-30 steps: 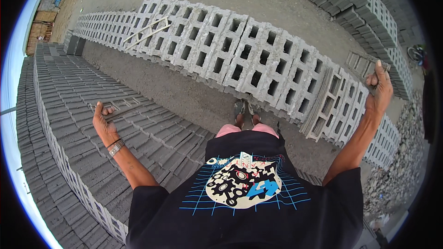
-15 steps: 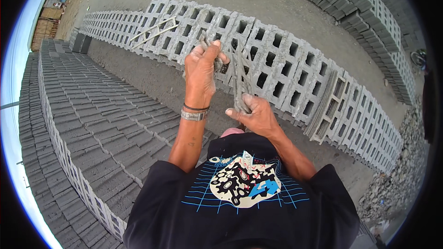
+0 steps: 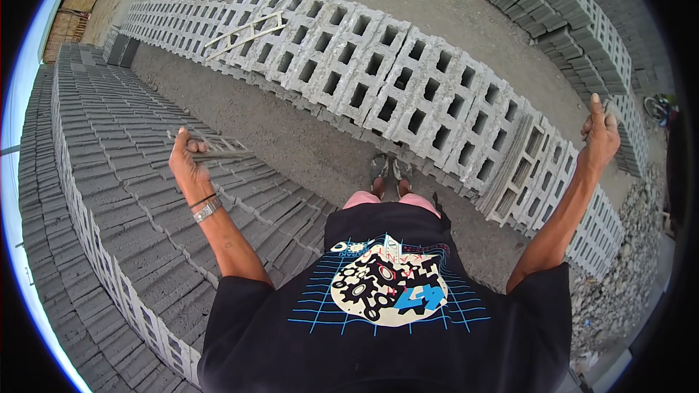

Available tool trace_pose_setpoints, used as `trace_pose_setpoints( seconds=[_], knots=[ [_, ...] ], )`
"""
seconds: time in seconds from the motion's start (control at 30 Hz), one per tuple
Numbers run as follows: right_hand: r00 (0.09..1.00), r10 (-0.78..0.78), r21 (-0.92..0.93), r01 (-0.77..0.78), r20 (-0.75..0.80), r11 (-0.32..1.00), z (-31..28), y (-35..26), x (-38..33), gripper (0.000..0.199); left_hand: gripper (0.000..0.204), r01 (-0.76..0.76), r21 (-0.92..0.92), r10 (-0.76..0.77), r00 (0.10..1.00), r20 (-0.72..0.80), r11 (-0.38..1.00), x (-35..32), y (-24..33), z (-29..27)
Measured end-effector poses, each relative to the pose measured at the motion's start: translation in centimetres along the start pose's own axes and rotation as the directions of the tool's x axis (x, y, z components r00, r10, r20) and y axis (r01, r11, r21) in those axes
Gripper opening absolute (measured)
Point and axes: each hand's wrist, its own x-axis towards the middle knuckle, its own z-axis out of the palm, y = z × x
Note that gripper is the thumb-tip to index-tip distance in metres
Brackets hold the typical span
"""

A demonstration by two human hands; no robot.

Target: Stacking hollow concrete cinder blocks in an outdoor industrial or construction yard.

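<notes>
At mid-left, the left hand [image 3: 188, 161] is gripping a grey metal frame [image 3: 218, 149] over the stacked blocks [image 3: 109, 196]; at right, the right hand [image 3: 601, 138] is closed, contents unclear.

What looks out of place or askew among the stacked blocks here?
A pale wooden frame lies slanted across the top of the hollow-block row, unlike the orderly stacks. A few blocks near the row's right end lean on edge. The left hand grips thin grey slats.

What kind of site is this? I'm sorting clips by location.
Probably an outdoor concrete block yard: long rows of hollow blocks on bare ground, stacked grey blocks beside the left hand, gravel.
</notes>
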Motion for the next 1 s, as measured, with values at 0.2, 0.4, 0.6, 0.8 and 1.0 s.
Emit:
trace_pose_setpoints(
  seconds=[0.2,0.4,0.6,0.8,1.0],
  knots=[
    [0.948,0.058,0.023,-0.069,0.312,0.997,13.9,-3.6,-15.2,0.038,0.022,0.068,0.130,-0.118,0.893,0.435,0.989,-10.1,-7.1,15.4],
    [0.595,0.154,0.148,-0.427,0.789,0.892,13.7,-5.6,-23.3,0.032,0.028,0.222,-0.006,-0.174,0.781,0.600,0.975,-14.4,-4.3,20.8],
    [0.872,0.321,0.497,-0.477,0.369,0.725,4.1,-2.0,-13.8,0.030,0.016,0.115,0.015,-0.116,0.985,0.132,0.993,-2.5,-2.6,4.2],
    [0.992,0.125,0.153,-0.120,-0.024,0.981,1.1,-1.0,-6.1,0.028,0.015,0.113,-0.149,-0.101,0.991,0.089,0.982,0.8,-1.3,-2.2],
    [0.974,0.114,-0.084,-0.099,0.195,0.991,12.6,-3.1,-15.3,0.030,0.018,0.101,0.066,-0.116,0.940,0.322,0.993,-8.3,-6.0,12.0]
  ],
)
